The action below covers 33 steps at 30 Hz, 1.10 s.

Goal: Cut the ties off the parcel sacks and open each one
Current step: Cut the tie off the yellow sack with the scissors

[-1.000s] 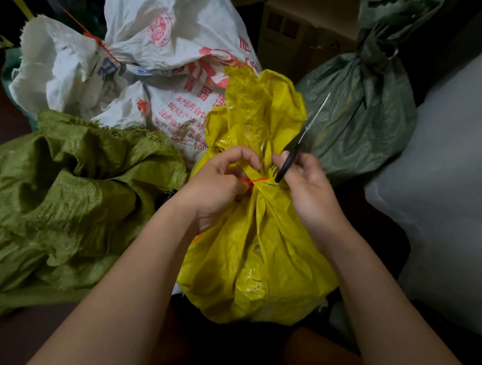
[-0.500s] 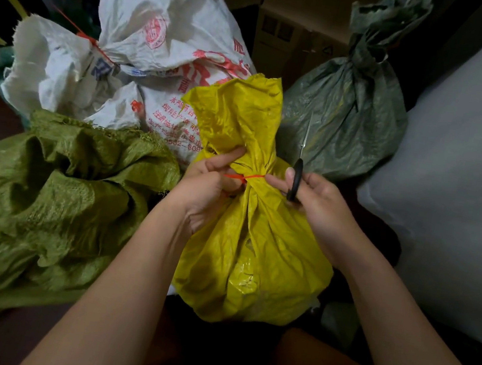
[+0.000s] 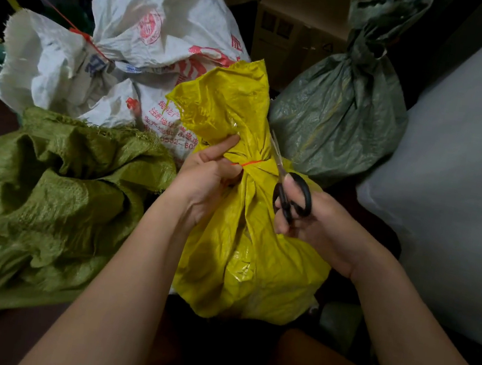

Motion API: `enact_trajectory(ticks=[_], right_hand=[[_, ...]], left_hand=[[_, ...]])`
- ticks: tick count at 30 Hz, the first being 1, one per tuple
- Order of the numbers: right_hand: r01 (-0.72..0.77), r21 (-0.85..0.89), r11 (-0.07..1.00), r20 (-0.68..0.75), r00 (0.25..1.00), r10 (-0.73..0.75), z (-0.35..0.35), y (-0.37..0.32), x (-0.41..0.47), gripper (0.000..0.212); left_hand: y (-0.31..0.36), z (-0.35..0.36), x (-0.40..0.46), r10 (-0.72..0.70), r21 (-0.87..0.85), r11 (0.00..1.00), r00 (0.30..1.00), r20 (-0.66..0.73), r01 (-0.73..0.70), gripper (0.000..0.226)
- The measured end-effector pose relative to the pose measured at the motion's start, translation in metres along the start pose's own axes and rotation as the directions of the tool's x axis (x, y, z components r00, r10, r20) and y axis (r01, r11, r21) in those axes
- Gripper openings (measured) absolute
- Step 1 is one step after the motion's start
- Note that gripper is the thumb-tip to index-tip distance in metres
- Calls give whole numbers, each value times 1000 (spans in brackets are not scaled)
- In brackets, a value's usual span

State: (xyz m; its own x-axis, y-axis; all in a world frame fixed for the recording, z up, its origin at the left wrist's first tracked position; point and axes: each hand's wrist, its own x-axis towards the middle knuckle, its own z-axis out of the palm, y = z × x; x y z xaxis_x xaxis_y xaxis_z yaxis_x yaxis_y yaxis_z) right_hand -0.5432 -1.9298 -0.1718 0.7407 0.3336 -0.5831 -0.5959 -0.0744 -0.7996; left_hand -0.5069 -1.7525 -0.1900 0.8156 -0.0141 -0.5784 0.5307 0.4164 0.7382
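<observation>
Centre of the frame: crinkled yellow woven plastic sack (image 3: 243, 245), upright, neck gathered and cinched by a thin orange-red tie (image 3: 247, 162). Left hand (image 3: 206, 177) clasped on the neck at the tie's left end, fingers (image 3: 223, 148) curled against the bunched plastic just above and beside the tie, touching it. Right hand (image 3: 315, 221) just right of the neck, gripping black-handled metal scissors (image 3: 290, 189), fingers through the loops, blades angled up and left along the right side of the neck, right beside the tie's right end; blade contact with the tie not discernible. Lower left: crumpled olive-green woven sack (image 3: 42, 209), mouth loose. Upper left: white printed woven sacks (image 3: 150, 28) with red lettering. Upper right: dark grey-green plastic sack (image 3: 344, 110), neck knotted, upright. Right edge: pale grey bulky sack (image 3: 467, 185).
</observation>
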Motion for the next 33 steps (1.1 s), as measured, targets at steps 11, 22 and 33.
enact_trajectory(ticks=[11, 22, 33], right_hand=[[-111, -1, 994, 112, 987, 111, -10, 5, -1, 45], [-117, 38, 992, 121, 986, 111, -13, 9, 5, 44], [-84, -140, 987, 70, 993, 95, -8, 11, 7, 62]], left_hand=[[1, 2, 3, 25, -51, 998, 1000, -17, -26, 58], [4, 5, -1, 33, -35, 999, 999, -21, -34, 56], [5, 5, -3, 25, -33, 999, 1000, -4, -25, 57]])
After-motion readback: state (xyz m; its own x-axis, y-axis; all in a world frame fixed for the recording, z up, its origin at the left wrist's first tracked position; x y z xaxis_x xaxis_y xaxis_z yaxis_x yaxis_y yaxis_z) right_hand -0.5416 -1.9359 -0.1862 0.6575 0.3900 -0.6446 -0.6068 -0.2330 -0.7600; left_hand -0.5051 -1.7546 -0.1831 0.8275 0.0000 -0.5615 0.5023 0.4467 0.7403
